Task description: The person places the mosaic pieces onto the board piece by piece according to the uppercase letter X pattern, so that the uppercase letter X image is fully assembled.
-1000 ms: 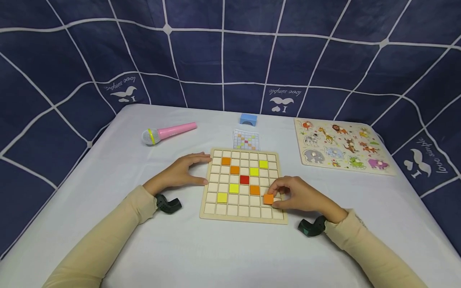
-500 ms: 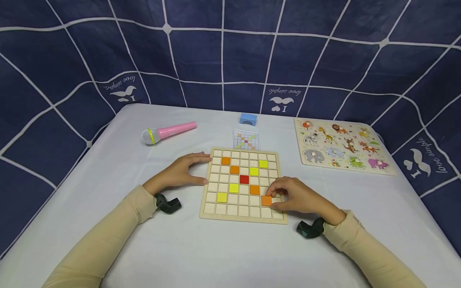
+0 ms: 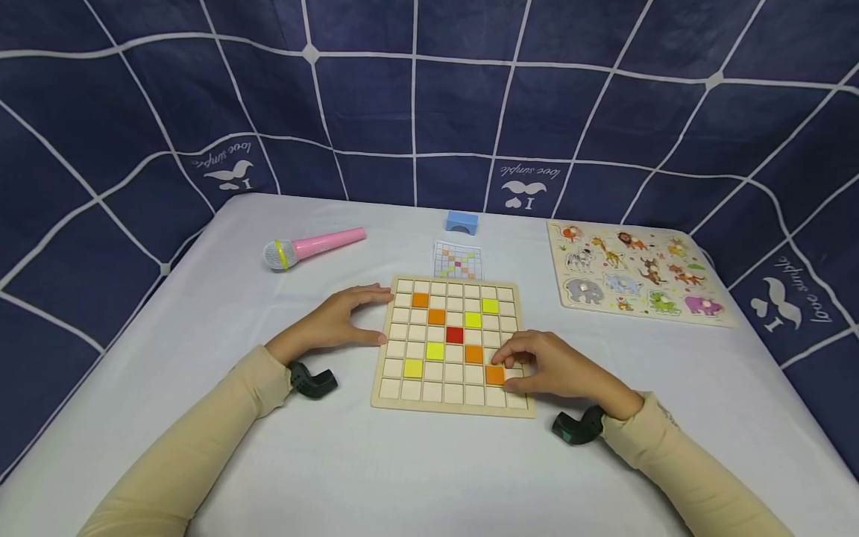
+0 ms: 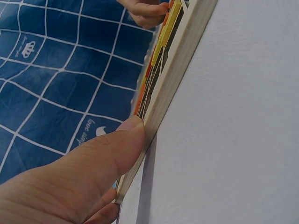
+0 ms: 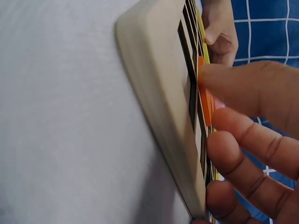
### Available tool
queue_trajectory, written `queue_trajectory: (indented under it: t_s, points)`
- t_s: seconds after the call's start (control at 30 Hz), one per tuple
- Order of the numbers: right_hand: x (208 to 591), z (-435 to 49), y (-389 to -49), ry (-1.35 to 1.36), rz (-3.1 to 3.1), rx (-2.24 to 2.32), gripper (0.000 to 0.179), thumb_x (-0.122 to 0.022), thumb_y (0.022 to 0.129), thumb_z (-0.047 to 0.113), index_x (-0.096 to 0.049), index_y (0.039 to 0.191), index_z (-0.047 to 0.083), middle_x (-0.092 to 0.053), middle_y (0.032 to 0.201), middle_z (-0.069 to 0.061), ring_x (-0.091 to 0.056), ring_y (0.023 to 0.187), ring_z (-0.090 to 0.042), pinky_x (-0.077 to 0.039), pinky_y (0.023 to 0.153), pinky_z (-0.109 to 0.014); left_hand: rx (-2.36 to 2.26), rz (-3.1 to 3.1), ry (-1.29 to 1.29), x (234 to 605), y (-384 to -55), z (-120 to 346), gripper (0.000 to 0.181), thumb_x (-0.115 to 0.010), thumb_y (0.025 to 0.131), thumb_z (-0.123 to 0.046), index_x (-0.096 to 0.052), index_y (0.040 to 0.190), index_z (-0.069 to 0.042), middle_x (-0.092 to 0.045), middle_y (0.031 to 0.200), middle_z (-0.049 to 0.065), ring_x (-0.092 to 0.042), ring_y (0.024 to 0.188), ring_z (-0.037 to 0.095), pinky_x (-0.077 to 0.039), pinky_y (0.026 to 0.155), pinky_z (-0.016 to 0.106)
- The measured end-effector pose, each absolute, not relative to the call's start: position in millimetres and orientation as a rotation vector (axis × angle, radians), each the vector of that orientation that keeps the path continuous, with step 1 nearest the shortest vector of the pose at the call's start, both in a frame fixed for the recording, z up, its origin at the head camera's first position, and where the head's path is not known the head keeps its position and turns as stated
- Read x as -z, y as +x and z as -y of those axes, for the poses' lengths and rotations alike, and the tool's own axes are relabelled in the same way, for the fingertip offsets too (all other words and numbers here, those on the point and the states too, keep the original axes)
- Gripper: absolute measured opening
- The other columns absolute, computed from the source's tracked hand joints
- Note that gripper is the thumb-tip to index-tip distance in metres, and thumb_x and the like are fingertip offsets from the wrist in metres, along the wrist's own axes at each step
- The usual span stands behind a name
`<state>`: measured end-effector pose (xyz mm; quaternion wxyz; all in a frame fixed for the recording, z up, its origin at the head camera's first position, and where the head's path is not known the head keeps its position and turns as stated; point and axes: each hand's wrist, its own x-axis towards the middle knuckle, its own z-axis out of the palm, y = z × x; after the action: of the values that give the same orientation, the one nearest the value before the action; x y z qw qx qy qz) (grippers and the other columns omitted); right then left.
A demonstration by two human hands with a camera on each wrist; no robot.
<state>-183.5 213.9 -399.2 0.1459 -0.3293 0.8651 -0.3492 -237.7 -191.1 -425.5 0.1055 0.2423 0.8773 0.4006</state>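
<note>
A square wooden grid board (image 3: 443, 407) lies mid-table, with orange, yellow and red tiles crossing it diagonally. My right hand (image 3: 553, 363) is over its lower right part. Its thumb and forefinger pinch the edges of an orange tile (image 3: 494, 374), which lies level in a cell. In the right wrist view, the thumb (image 5: 252, 91) touches that tile while the other fingertips rest along the grid. At the board's left edge, my left hand (image 3: 332, 321) steadies it with thumb and fingers extended. The left wrist view shows the thumb (image 4: 117, 144) against the board's side.
Behind the board lies a printed pattern card (image 3: 458, 259), with a blue arch block (image 3: 461, 222) beyond it. A pink toy microphone (image 3: 315, 247) is at the back left. An animal peg puzzle (image 3: 640, 272) occupies the back right, before the navy curtain (image 3: 429, 97).
My right hand has moved the orange tile slightly left and down, and it now sits squarely in a cell instead of askew. The left hand has stayed at the board's edge.
</note>
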Motion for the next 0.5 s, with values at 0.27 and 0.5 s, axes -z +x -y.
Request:
queue_trajectory:
  t_s: [0.27, 0.5]
  points:
    - [403, -223, -183, -0.905, -2.504, 1.124, 0.017, -0.081, 0.097, 0.006, -0.08, 0.113, 0.006, -0.072, 0.098, 0.005, -0.059, 0.088, -0.012, -0.053, 0.078, -0.025, -1.187, -2.561, 0.716, 429, -237, 189, 0.08, -0.094, 0.087, -0.026, -0.058, 0.154, -0.002, -0.048, 0.166, 0.015, -0.031, 0.161, 0.039, -0.02, 0.131, 0.061]
    - [404, -237, -185, -0.839, -2.764, 1.18, 0.019, -0.078, 0.095, -0.004, -0.08, 0.112, 0.004, -0.071, 0.094, 0.003, -0.059, 0.082, -0.011, -0.053, 0.071, -0.026, -1.169, -2.571, 0.742, 426, -228, 190, 0.076, -0.09, 0.091, -0.025, -0.057, 0.155, -0.001, -0.046, 0.167, 0.018, -0.035, 0.158, 0.042, -0.026, 0.129, 0.062]
